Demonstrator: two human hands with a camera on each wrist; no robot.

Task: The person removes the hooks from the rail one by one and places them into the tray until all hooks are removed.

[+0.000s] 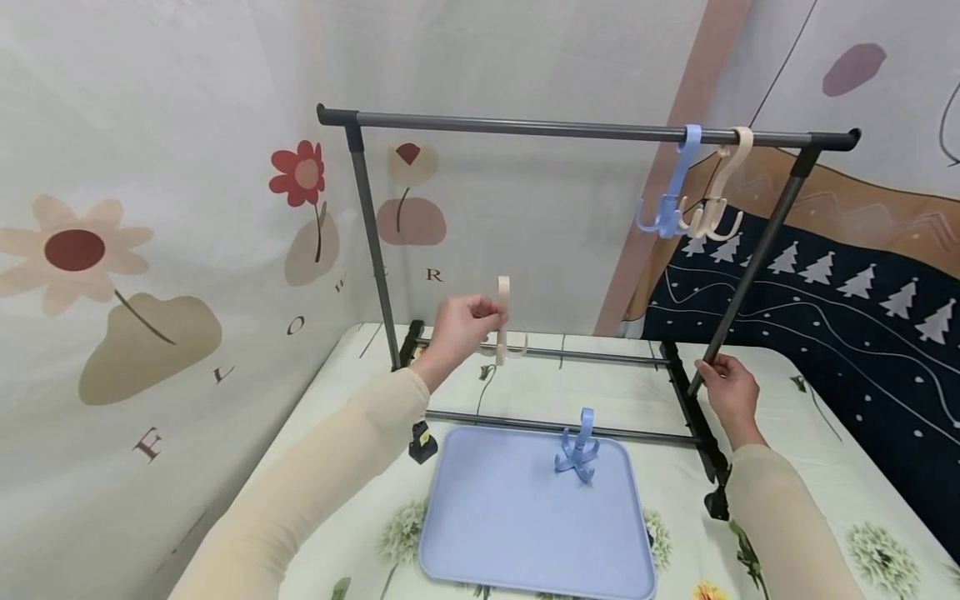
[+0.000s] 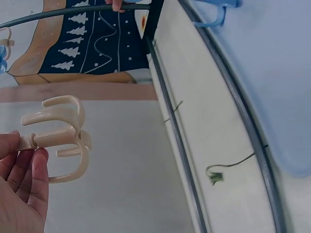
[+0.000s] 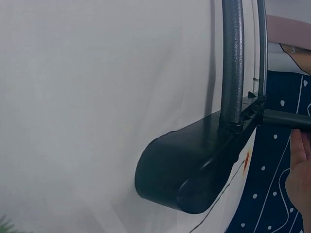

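My left hand (image 1: 459, 332) pinches the stem of a beige swivel hook (image 1: 503, 290) between thumb and fingertips, below the rack's top bar. In the left wrist view, the curved prongs of this hook (image 2: 60, 138) stick out past the fingers of my left hand (image 2: 24, 199). With its fingers at the foot of the right post (image 1: 756, 258), my right hand (image 1: 731, 396) holds the dark metal rack. A blue hook (image 1: 671, 187) and another beige hook (image 1: 718, 187) hang side by side near the right end of the top bar (image 1: 510, 126).
A blue tray (image 1: 525, 517) lies on the table in front of the rack, with a blue hook (image 1: 578, 450) on it. Two lower bars (image 1: 615, 433) cross the rack's base. Printed cloth (image 1: 525, 50) hangs behind; a dark tree-patterned cloth (image 1: 862, 333) is at the right.
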